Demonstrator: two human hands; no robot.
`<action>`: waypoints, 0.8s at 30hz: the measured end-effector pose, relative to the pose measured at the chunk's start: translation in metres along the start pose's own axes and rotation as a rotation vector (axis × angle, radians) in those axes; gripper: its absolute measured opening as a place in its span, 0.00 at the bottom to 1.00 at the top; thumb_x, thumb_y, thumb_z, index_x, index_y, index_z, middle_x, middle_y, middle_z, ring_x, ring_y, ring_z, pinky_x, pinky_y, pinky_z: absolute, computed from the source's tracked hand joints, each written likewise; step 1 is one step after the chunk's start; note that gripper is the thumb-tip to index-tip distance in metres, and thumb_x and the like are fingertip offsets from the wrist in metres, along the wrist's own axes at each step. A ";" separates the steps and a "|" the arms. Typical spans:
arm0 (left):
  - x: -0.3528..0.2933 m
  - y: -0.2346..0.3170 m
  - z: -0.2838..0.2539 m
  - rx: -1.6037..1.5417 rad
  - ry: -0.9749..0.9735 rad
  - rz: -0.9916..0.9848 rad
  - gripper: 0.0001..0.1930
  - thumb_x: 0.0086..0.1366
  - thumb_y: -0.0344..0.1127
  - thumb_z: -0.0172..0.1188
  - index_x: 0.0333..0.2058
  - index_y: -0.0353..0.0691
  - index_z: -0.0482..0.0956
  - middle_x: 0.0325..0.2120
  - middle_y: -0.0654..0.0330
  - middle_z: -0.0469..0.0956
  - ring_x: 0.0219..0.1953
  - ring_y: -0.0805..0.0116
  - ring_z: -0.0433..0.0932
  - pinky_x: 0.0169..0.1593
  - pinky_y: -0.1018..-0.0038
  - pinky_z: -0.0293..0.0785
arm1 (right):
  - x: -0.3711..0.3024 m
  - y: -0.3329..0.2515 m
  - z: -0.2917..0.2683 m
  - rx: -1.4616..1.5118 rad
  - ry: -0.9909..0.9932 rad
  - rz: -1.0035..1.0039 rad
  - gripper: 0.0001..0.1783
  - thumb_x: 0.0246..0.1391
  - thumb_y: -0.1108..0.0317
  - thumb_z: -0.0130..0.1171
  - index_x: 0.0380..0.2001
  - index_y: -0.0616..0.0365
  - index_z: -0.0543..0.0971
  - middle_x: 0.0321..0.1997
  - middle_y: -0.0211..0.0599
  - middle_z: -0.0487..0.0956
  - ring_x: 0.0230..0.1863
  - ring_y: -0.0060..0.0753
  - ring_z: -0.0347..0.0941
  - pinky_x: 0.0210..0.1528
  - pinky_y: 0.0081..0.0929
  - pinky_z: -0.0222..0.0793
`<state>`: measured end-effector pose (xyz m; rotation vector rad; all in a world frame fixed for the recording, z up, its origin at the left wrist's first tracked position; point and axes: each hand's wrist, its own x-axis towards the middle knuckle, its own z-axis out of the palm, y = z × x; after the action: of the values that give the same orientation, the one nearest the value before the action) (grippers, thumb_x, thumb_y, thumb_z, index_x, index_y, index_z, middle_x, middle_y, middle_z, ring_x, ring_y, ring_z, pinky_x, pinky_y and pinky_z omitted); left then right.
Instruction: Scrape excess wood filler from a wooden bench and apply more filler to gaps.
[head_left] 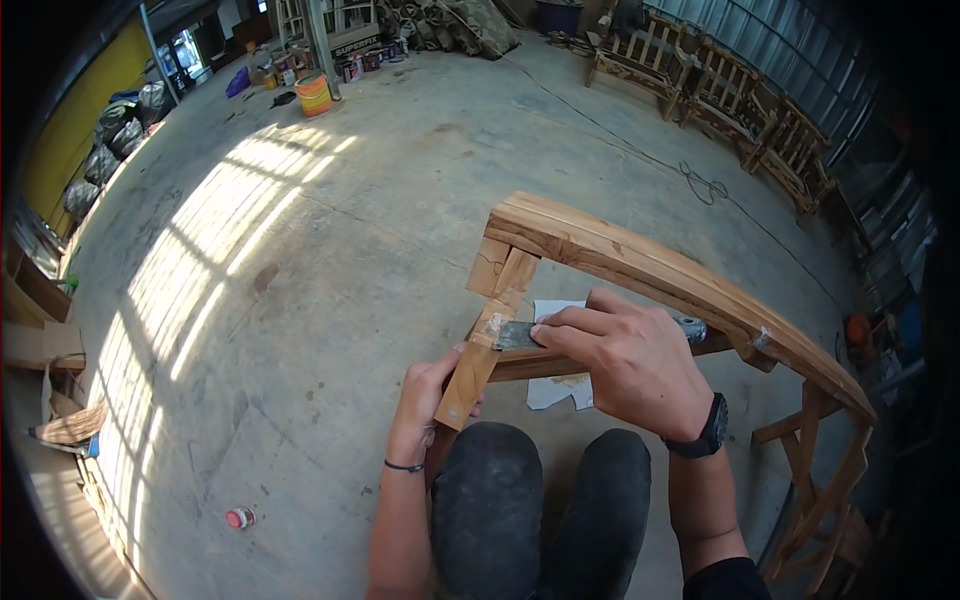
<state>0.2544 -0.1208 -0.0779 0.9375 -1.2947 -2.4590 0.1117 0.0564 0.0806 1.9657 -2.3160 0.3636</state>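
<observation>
Your right hand (pixel 620 365) pressed what looked like a flat grey metal blade (pixel 516 335) into the pale wooden frame's joint (pixel 490 325) while your left hand (pixel 425 400) gripped its upright, needing steady pressure next.

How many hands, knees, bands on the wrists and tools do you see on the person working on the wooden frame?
Hands: 2, the left hand gripping the wooden frame, the right hand pressing a flat metal tool
Knees: 2, dark
Wrist bands: 2, a black watch and a thin black band
Tools: 1
Total: 7

Rough bare wood frame (pixel 650 265), dull grey, perhaps metal scraper (pixel 515 335), matt concrete floor (pixel 330 260).
</observation>
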 end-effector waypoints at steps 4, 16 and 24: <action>0.002 -0.003 -0.001 0.010 -0.005 0.020 0.26 0.69 0.50 0.60 0.34 0.24 0.81 0.21 0.50 0.80 0.20 0.64 0.81 0.24 0.72 0.78 | -0.004 0.012 0.003 0.148 0.079 0.077 0.22 0.44 0.84 0.57 0.45 0.58 0.83 0.38 0.35 0.83 0.34 0.40 0.76 0.35 0.35 0.73; 0.015 -0.018 -0.015 0.138 -0.054 0.029 0.20 0.74 0.43 0.47 0.46 0.29 0.80 0.27 0.50 0.82 0.25 0.64 0.83 0.28 0.70 0.83 | -0.008 -0.017 0.034 0.104 0.129 0.191 0.25 0.47 0.83 0.58 0.52 0.60 0.80 0.44 0.37 0.82 0.39 0.39 0.75 0.36 0.34 0.76; 0.021 -0.028 -0.016 0.196 0.018 0.062 0.22 0.74 0.46 0.48 0.41 0.29 0.81 0.25 0.51 0.82 0.23 0.64 0.83 0.29 0.72 0.82 | 0.003 -0.040 0.005 -0.145 -0.219 0.153 0.28 0.46 0.80 0.60 0.55 0.59 0.79 0.58 0.32 0.76 0.47 0.37 0.71 0.36 0.28 0.77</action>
<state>0.2508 -0.1251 -0.1162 0.9456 -1.5564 -2.3033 0.1509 0.0463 0.0817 1.8498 -2.5510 -0.0135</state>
